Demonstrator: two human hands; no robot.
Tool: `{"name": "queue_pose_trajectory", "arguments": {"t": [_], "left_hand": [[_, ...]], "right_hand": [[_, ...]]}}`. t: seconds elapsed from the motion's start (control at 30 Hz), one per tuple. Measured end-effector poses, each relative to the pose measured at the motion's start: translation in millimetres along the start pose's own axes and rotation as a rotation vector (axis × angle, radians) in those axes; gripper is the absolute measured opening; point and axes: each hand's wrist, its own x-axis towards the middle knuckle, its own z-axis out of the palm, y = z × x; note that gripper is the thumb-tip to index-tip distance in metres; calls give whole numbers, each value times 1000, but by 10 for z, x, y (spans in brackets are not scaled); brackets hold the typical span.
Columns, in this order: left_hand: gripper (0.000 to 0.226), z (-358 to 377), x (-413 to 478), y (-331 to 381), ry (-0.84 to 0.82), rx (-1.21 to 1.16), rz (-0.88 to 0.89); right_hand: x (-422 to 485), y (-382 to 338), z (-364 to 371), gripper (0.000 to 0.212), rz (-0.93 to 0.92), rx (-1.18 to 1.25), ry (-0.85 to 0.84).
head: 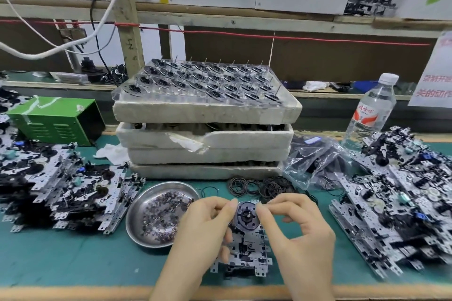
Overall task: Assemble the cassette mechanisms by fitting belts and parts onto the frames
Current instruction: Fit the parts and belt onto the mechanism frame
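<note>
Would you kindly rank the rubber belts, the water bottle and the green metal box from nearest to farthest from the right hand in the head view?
1. The rubber belts: loose on the mat, just beyond the right hand.
2. The water bottle: farther back, on the right.
3. The green metal box: far across the bench, on the left.

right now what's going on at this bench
A person is assembling one cassette mechanism at the front of the bench. The left hand and right hand each pinch the edge of the flywheel sitting on the metal frame. Whether a belt is in the fingers is too small to tell. Loose black belts lie just behind, a steel dish of small washers sits to the left, and stacks of frames stand on both sides.
</note>
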Motion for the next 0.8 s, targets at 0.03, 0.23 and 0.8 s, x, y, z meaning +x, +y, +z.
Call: {"name": "queue_pose_trajectory", "arguments": {"t": [0.03,0.23,0.8], "left_hand": [[23,2,-6,0,-7,-9,0],[26,-3,-42,2,-36,-39,-8],[17,-22,93,-177,55,423,752]], "right_hand": [[1,-6,-2,20,-11,-22,3],[39,16,-85,20,-33,-138,33],[509,232,-189,31,785,672,-878]]}}
